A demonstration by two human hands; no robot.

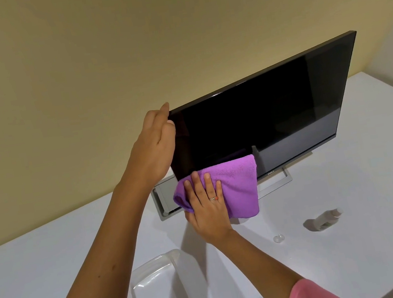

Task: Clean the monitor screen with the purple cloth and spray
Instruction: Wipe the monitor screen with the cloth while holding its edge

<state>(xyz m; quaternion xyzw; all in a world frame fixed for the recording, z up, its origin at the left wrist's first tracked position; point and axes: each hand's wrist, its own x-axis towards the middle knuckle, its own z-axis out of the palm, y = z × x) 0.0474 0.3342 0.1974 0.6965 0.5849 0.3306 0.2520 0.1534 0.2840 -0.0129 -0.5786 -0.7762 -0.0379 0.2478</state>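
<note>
A black monitor (274, 108) stands on a white table (353, 201), its screen dark and tilted back. My left hand (157, 150) grips the monitor's upper left edge, fingers behind and thumb on the front. My right hand (207, 206) presses the folded purple cloth (239, 180) flat against the screen's lower left corner, fingers spread and straight. A small white spray bottle (326, 219) lies on its side on the table to the right, apart from both hands. Its clear cap (278, 238) sits nearby.
The monitor's grey stand (275, 182) rests on the table behind the cloth. A clear plastic tray (157, 283) sits near the front edge between my arms. A yellow wall rises close behind the table. The table's right edge drops off at the lower right.
</note>
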